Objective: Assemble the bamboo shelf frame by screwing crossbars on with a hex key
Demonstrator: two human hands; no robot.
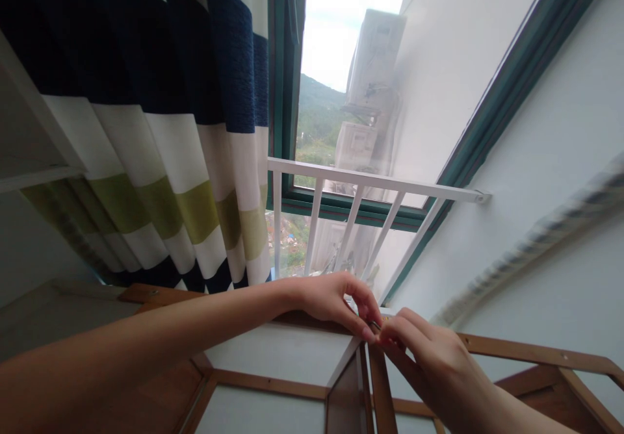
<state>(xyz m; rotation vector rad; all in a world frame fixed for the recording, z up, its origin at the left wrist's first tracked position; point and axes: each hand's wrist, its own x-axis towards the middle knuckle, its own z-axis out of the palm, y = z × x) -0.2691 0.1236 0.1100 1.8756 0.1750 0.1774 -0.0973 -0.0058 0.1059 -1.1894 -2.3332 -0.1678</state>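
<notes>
Part of a small dark piece (375, 325) shows between the fingertips of the two hands, just above a wooden post (383, 388) (its exact shape is mostly hidden). Thumb and forefinger of the left hand (334, 301) pinch it, the wrist bent over. The right hand (431, 356) curls its fingers in close against it; whether they grip it too, I cannot tell. Beside the post stands a dark brown panel (345, 395), and a wooden rail (531, 348) runs off to the right. Beyond the hands, a white railing (365, 176) crosses a green-framed window (280, 96), with a striped curtain (195, 148) hanging to its left.
</notes>
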